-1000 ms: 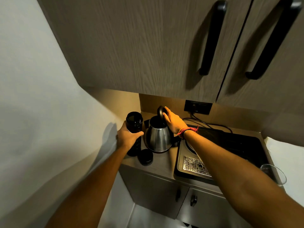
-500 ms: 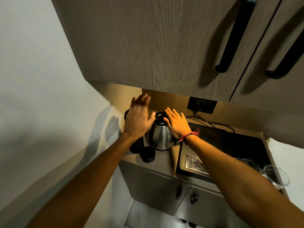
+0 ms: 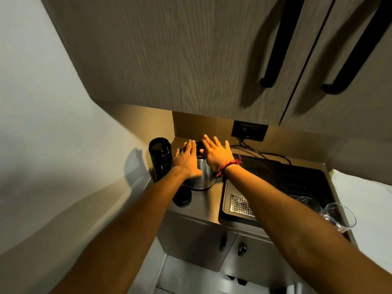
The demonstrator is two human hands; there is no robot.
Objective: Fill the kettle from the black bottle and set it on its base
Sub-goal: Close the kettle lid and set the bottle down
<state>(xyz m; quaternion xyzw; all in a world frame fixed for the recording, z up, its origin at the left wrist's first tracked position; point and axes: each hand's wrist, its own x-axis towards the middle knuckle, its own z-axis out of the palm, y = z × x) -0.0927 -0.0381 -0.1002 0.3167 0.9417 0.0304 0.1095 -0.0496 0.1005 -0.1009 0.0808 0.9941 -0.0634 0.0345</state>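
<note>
While both of your hands reach over the kettle (image 3: 201, 177), neither one grips anything. Your left hand (image 3: 187, 161) lies flat, its fingers (image 3: 191, 146) straight and close together, pointing away from you over the left side of the kettle's top; the palm covers the kettle's left shoulder, though whether it presses on the steel or only floats just above it cannot be told. Your right hand (image 3: 217, 154) is flat too, its fingers (image 3: 209, 141) spread apart over the dark lid area, with a red thread band (image 3: 228, 166) round the wrist.

Beneath both palms the kettle stands upright on the table (image 3: 205, 200), its shiny steel body showing between your wrists. Its base cannot be made out from here. Just to the left of your left fingers stands the black bottle (image 3: 160, 158), upright and uncapped, its open mouth facing up, apart from your hand. Nearer to you than your left palm, partly hidden under that forearm, a round black cap (image 3: 182, 197) lies on the table.

To the right of your right hand a dark sunken sink (image 3: 297, 183) holds a perforated metal drain plate (image 3: 240, 205), and beyond it, well away from your fingers, a clear glass (image 3: 339, 216) sits at the far right edge. Past your right fingertips a black cord (image 3: 261, 153) runs up to a wall socket (image 3: 249, 130).
</note>
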